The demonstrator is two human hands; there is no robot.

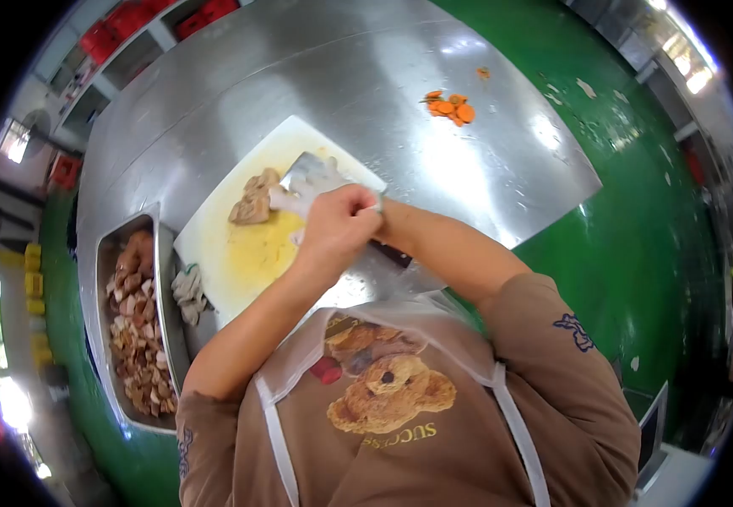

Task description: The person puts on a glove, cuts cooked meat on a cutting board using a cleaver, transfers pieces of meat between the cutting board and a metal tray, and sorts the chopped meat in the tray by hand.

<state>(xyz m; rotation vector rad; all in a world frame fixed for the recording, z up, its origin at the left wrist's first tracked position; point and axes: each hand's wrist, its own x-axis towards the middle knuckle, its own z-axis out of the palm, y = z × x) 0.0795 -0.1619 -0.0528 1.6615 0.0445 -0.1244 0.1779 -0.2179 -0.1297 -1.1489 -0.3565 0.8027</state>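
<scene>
My left hand [337, 226] is bare and closed, its fingers pinching the cuff of a white glove at my right wrist. My right hand [312, 182] wears that white glove, with its fingers spread over the cutting board. Beneath my hands lies a cleaver; its broad blade [299, 164] shows beyond the gloved fingers and its dark handle [393, 253] sticks out below my right forearm. A pale brown piece of meat [252, 203] rests on the white cutting board [214, 241], just left of the gloved fingers. Yellowish stains mark the board.
A deep metal tray [165, 304] of cut meat chunks [138, 338] stands at the left. Beside it a second, crumpled glove [189, 293] lies on the steel table [341, 76]. Sliced carrots [451, 108] sit at the far right, and green floor surrounds the table.
</scene>
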